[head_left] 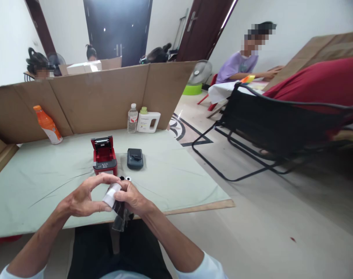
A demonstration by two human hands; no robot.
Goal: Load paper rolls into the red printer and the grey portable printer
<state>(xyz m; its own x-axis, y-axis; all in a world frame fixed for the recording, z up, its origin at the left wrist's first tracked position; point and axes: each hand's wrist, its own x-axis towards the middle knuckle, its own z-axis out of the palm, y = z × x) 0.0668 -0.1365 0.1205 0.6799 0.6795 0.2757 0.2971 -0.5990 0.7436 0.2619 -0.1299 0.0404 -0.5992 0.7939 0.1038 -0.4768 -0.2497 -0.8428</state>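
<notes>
Both my hands meet over the near edge of the table. My left hand point(85, 197) and my right hand point(131, 198) pinch a small white paper roll point(111, 194) between them. A dark, clear plastic wrapper point(120, 217) hangs down from the roll under my right hand. Just beyond my fingers stands a red label printer point(104, 157) with its lid open. A dark grey small printer point(135, 158) lies to its right. Two small roll-like items point(125, 178) sit on the cloth between the printers and my hands.
A pale green cloth point(42, 174) covers the table, fenced by cardboard walls point(100, 97). An orange bottle point(47, 124), a water bottle point(132, 118) and a white jug point(148, 121) stand at the back. A black folding chair point(275, 128) is on the right; other people sit beyond.
</notes>
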